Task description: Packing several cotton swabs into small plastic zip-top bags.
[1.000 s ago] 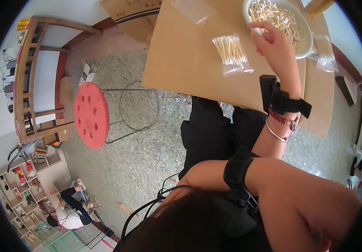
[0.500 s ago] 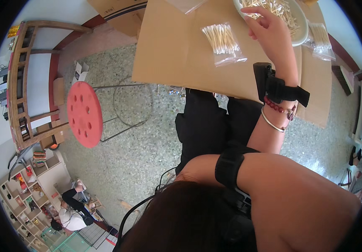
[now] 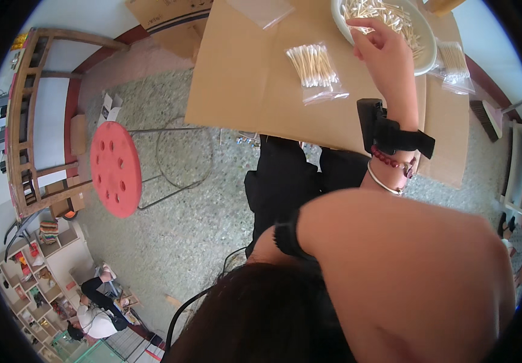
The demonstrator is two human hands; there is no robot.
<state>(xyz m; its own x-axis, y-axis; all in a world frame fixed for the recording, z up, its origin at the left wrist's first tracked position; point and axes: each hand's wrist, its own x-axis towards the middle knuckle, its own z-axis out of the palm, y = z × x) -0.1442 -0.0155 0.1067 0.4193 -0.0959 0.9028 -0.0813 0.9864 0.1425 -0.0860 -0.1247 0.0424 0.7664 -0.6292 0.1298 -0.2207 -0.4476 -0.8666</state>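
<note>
Cotton swabs (image 3: 388, 15) lie loose in a heap inside the white bowl (image 3: 425, 57) at the upper right of the frame, on the tan cardboard-covered table (image 3: 249, 85) that fills the top middle. The right hand (image 3: 382, 51) is raised over the near rim of that bowl, fingers curled together with the fingertips (image 3: 357, 25) pinched at the edge of the heap; whether a swab is actually caught between them is too small to tell. To do this pick well, the pinch would best close on a small, even bunch near the sticks' middles, lifted straight up so the rest are not dragged over the rim. The left hand is not in view; only a bare upper arm and a black band show at the lower right. Left of the hand, near it on the table, lies a clear bag of swabs (image 3: 315, 69), already filled; a second filled bag (image 3: 454, 60) lies just right of the bowl, and an empty clear bag (image 3: 261, 9) sits at the top edge. A red stool (image 3: 114, 168) stands on the floor, well apart at the left.
</note>
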